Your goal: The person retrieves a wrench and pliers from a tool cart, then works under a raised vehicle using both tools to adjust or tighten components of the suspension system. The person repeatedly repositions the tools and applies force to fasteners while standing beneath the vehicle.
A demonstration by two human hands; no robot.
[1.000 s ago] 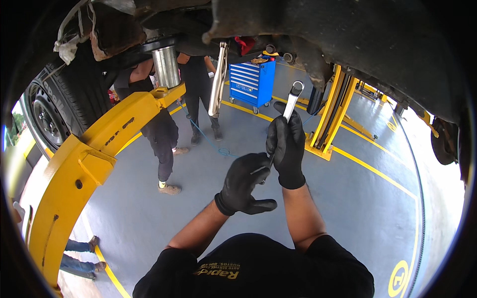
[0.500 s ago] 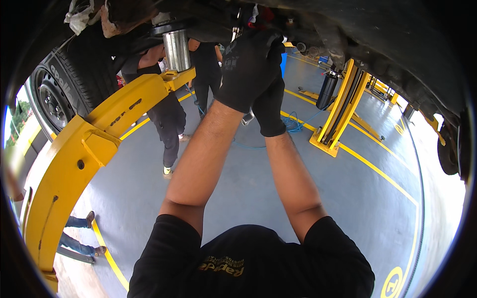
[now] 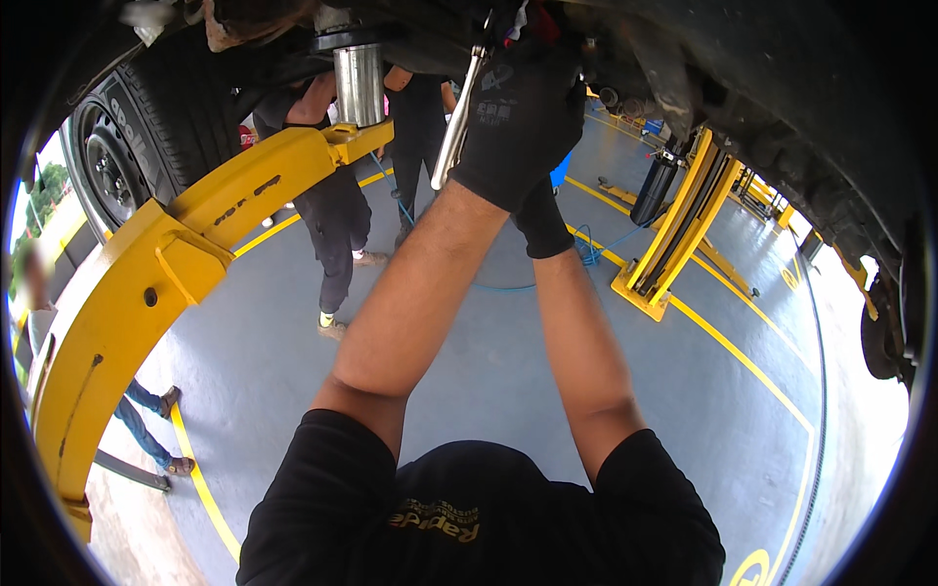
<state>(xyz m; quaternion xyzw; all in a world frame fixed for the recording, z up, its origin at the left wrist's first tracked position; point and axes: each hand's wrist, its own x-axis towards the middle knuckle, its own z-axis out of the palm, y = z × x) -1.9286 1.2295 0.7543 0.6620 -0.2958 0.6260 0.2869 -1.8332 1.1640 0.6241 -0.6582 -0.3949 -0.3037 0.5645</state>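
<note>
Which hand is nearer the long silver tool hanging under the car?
Left. The left hand is just right of the silver tool, close alongside; the right hand is farther right, mostly hidden behind the left.

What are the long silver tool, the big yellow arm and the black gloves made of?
Silver tool: likely steel, smooth and shiny, with bright glints. Yellow arm: probably painted metal, fairly glossy, visibly scuffed. Black gloves: perhaps knitted fabric, matte, fitting snugly.

The tool (image 3: 456,127) is silver, the lift arm (image 3: 127,308) yellow.
</note>
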